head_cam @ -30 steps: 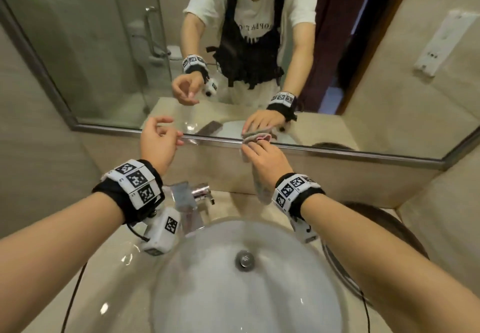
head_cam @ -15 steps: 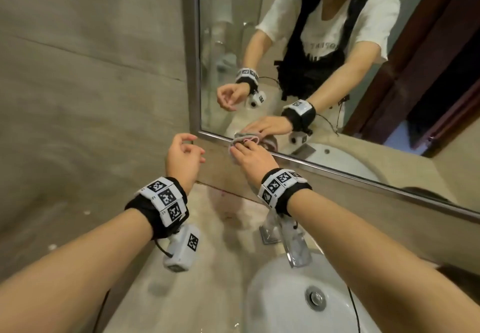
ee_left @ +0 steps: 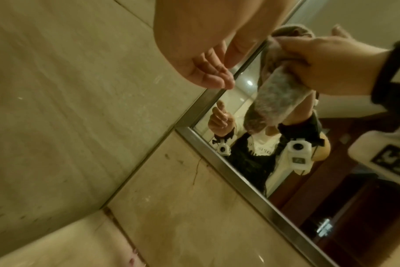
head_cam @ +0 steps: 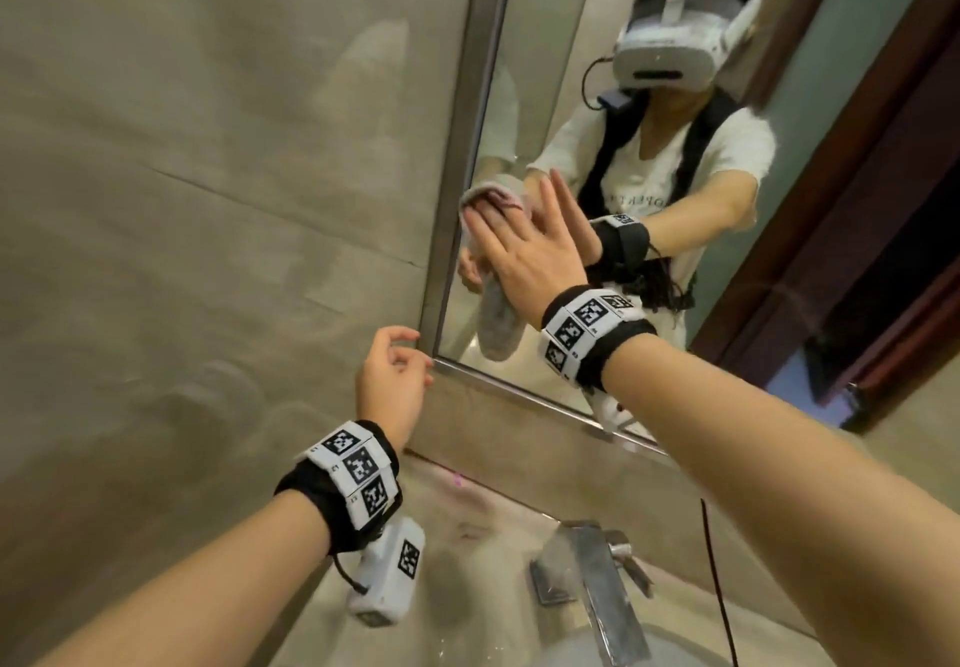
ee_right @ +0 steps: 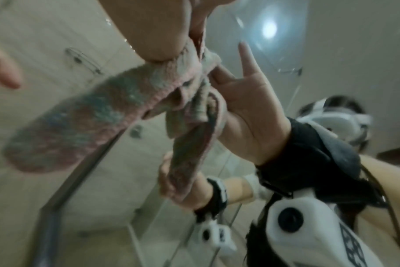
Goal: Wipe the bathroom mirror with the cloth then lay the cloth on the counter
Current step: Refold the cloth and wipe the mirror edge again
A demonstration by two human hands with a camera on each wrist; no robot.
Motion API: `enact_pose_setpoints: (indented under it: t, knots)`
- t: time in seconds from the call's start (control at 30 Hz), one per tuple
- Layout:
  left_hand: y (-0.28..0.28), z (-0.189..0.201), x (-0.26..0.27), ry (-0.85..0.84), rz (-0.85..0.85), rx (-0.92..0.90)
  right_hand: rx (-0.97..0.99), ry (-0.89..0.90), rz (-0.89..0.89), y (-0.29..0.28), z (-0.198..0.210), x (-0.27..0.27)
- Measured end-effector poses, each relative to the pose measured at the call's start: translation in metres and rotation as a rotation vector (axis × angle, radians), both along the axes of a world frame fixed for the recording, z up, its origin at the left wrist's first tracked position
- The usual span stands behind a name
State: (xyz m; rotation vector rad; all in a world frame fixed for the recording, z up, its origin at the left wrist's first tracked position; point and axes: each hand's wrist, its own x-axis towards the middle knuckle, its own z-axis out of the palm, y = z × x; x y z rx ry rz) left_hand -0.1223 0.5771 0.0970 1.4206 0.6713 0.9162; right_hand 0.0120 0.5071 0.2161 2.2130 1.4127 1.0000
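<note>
Head cam first: the right hand [head_cam: 524, 255] has its fingers spread flat and is pressing the cloth [head_cam: 496, 323] against the mirror [head_cam: 561, 68], close to the left edge of the glass. Makes sense, a flat palm covers more glass per swipe. The cloth's tail dangles below the palm toward the bottom frame. The left hand [head_cam: 392, 380] hangs loosely curled near the mirror's lower left corner, holding nothing, probably just kept clear.

Left wrist cam: same idle curl, fingertips [ee_left: 217, 77] near the metal frame but I can't tell if they touch.

Right wrist cam: blurry, but the cloth is bunched under the palm [ee_right: 162, 36], one end hanging free. The counter [head_cam: 467, 536] sits below, nothing laid there yet.
</note>
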Motion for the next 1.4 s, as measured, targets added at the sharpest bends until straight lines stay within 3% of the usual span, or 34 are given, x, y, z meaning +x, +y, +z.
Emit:
enact_pose_setpoints:
  t: [0.13, 0.33, 0.63, 0.9, 1.07, 1.27, 1.4]
  knots:
    - [-0.002, 0.022, 0.005, -0.034, -0.014, 0.012, 0.109, -0.045, -0.035, -0.006, 0.087, 0.011]
    - [-0.007, 0.056, 0.013, -0.108, -0.068, 0.049, 0.241, -0.286, -0.153, -0.006, 0.21, 0.011]
    - [-0.003, 0.163, 0.036, -0.248, -0.058, 0.164, 0.374, -0.23, -0.224, -0.016, 0.279, 0.009]
    - [0.0, 0.256, 0.052, -0.303, 0.001, 0.325, 0.446, -0.26, -0.32, -0.054, 0.305, 0.013]
    - [-0.005, 0.288, 0.051, -0.364, 0.036, 0.359, 0.649, -0.159, -0.442, -0.078, 0.28, 0.02]
    - [-0.02, 0.288, 0.047, -0.378, 0.021, 0.34, 0.401, -0.181, -0.375, -0.104, 0.218, 0.016]
    - [-0.034, 0.286, 0.043, -0.344, -0.047, 0.318, 0.28, -0.161, -0.274, -0.13, 0.205, 0.006]
